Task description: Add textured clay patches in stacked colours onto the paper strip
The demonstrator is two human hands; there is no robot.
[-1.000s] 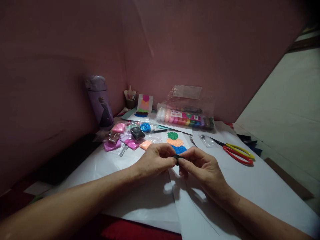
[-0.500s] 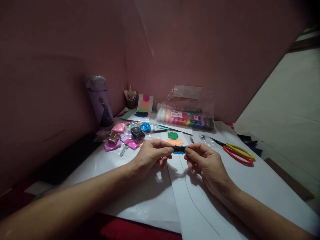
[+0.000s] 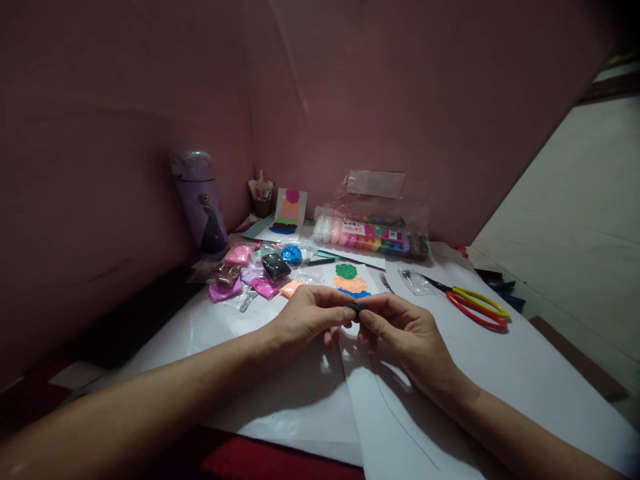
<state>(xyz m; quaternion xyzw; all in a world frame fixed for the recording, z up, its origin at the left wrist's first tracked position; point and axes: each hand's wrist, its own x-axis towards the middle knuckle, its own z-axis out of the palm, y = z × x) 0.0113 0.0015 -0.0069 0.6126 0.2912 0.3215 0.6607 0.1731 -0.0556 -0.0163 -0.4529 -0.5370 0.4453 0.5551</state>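
Between the fingertips of both hands is a small dark lump of black modelling clay (image 3: 356, 309). My left hand (image 3: 313, 317) pinches its left end, and my right hand (image 3: 395, 323) pinches the right end; the hands nearly touch. They hover over a white sheet of paper (image 3: 395, 440) with a thin curved line drawn on it. Just beyond the fingers, the card bears textured patches of green clay (image 3: 346, 271), orange clay (image 3: 350, 285) and blue clay (image 3: 361, 294). Part of the blue patch is hidden behind my hands.
To the left lie several bagged clay pieces, among them a black packet (image 3: 275, 265). Scissors (image 3: 477, 309) with red and yellow handles rest at the right, near a fork (image 3: 385, 283). Behind stand a clay multipack (image 3: 373, 239), a small clay picture (image 3: 288, 215) and a purple bottle (image 3: 201, 207).
My hands have come closer together and slightly lower. The black clay, stretched into a short strip before, is now a compact lump between my fingertips.
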